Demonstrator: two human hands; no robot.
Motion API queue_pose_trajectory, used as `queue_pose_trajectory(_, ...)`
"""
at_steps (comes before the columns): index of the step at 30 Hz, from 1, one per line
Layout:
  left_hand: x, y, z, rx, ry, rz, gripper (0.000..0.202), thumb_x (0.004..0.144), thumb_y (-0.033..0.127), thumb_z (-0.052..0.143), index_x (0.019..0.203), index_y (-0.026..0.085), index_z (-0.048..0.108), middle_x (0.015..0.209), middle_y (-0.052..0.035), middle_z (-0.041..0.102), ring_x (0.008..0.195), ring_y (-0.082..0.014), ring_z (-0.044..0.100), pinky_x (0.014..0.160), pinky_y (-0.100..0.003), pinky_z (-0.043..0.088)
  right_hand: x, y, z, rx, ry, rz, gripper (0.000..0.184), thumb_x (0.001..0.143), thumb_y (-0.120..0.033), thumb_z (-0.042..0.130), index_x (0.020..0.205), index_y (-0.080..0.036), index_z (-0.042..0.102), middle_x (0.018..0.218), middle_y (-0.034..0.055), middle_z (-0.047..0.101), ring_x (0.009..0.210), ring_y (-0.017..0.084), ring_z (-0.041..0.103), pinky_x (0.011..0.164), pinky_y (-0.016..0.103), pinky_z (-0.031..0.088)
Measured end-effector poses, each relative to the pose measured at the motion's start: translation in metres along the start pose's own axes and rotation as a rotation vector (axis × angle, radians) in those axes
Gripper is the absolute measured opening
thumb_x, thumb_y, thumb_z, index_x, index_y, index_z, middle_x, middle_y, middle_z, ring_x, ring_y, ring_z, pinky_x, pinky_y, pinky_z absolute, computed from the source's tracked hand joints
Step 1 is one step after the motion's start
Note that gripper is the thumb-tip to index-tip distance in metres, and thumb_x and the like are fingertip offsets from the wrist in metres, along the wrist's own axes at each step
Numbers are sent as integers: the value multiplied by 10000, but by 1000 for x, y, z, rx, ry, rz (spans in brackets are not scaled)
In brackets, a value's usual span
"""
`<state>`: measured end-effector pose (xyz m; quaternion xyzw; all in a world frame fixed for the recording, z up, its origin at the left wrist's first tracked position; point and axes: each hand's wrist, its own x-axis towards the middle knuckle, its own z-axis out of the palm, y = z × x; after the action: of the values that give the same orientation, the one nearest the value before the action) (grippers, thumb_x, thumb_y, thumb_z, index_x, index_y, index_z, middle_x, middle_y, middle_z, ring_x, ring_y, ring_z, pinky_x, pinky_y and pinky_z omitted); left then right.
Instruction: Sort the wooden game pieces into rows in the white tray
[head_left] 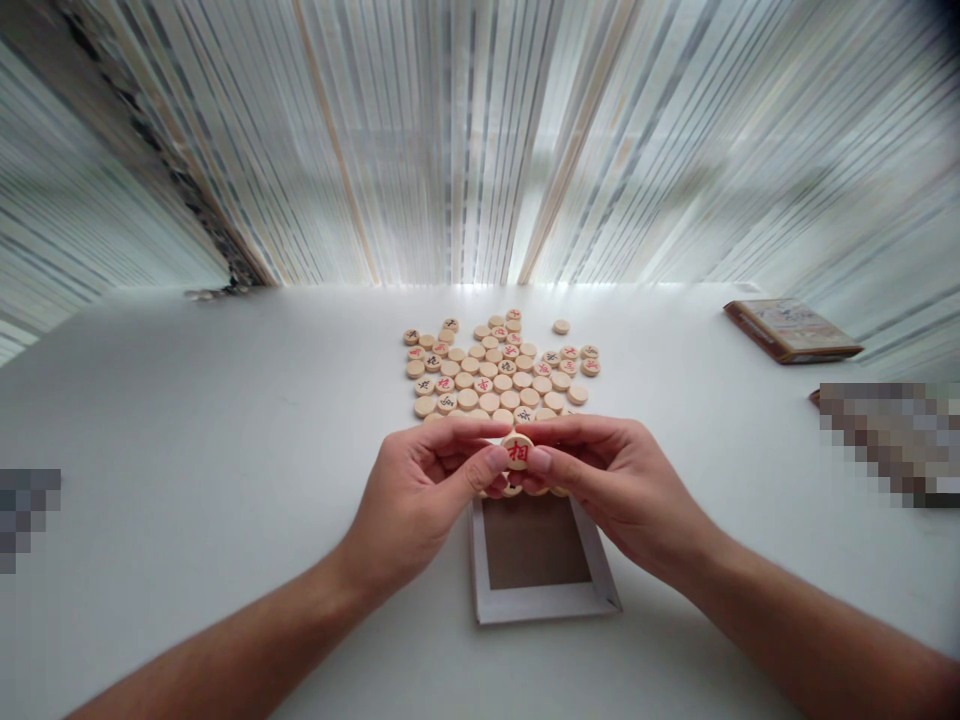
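Observation:
A round wooden xiangqi piece [517,452] with a red character faces me, pinched between both hands at thumbs and fingertips. My left hand [435,470] grips its left side and my right hand [611,480] its right side. Beneath and in front of the hands lies a shallow box [546,603] with a white rim and brown inside. A few pieces show at its far end, partly hidden by my fingers. Beyond the hands, many loose xiangqi pieces [484,384] lie flat on the white table, some with red or black characters up, others blank side up.
At the right of the white table [225,420] lies a flat brown box [795,330] with a printed top. Nearer, a blurred-out object [892,440] sits at the right edge, another [26,510] at the left edge. A striped string curtain [450,140] hangs behind the table.

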<state>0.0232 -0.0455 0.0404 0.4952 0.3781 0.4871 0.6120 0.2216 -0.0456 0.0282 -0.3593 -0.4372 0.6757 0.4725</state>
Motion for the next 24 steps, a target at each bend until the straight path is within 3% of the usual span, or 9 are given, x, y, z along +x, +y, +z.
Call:
queue_pose_trajectory(5, 0, -1, -1, -27, -13, -38, 267, 832, 294, 910, 1043, 151, 830, 778, -52, 838, 685, -196, 802, 680, -294, 693, 0, 0, 0, -5, 19, -9, 323, 784, -279, 967, 1093, -257, 875, 822, 37, 837, 718, 185, 794, 728, 320, 695)
queue_pose_trajectory(10, -1, 1, -1, -63, -38, -32, 238, 814, 225, 921, 1028, 162, 839, 756, -42, 841, 686, -187, 813, 658, -246, 680, 0, -1, 0, -13, 11, -12, 336, 766, -254, 976, 1088, -258, 877, 806, 34, 834, 697, 175, 788, 692, 291, 691)
queue_pose_trajectory(16, -5, -1, 1, -19, -75, -28, 276, 836, 261, 913, 1087, 165, 850, 890, -82, 867, 750, -234, 841, 725, -305, 714, -1, -7, 7, -35, 14, -12, 347, 650, -253, 1034, 960, -220, 881, 749, 45, 814, 634, 167, 759, 585, 240, 647)
queue_pose_trajectory(20, -8, -4, 2, 77, -85, 70, 233, 866, 244, 882, 1088, 178, 856, 978, -82, 869, 837, -235, 847, 822, -324, 718, -1, -9, 11, -82, 47, -6, 335, 604, -251, 1049, 881, -194, 868, 674, 37, 776, 569, 145, 696, 475, 200, 568)
queue_pose_trajectory(24, -11, -6, -1, 326, -89, 272, 212, 889, 152, 840, 1098, 184, 852, 1002, -74, 865, 848, -201, 832, 815, -278, 698, -3, -7, 10, -79, 54, 12, 293, 584, -231, 1056, 783, -188, 845, 633, 24, 758, 516, 114, 642, 465, 186, 529)
